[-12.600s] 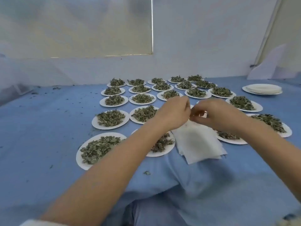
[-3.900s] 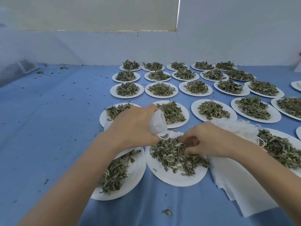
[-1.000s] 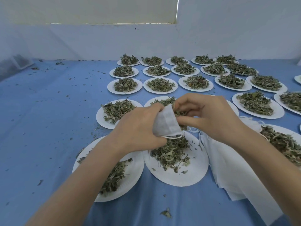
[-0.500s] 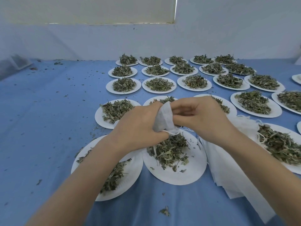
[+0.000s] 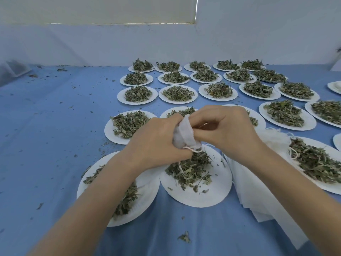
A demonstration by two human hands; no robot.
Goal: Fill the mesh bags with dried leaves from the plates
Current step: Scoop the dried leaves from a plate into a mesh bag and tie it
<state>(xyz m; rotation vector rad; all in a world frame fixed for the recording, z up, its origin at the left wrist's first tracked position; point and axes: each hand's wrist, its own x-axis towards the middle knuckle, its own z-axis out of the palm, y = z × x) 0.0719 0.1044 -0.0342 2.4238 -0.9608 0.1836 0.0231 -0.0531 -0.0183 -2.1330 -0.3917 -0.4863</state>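
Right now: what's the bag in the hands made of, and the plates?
Bag: thin white fabric, mesh or non-woven, matte; it crumples softly and a white drawstring hangs from it. Weave too fine to tell. Plates, e.g. the near one: look like white paper or pulp, matte, with a thin pressed rim.

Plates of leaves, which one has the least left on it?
The near plate directly below the mesh bag: its leaf pile is thin with bare white rim showing.

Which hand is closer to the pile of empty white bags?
Right. The right hand is just left of the pile of empty bags, its wrist over it. The left hand, holding the mesh bag, is farther left.
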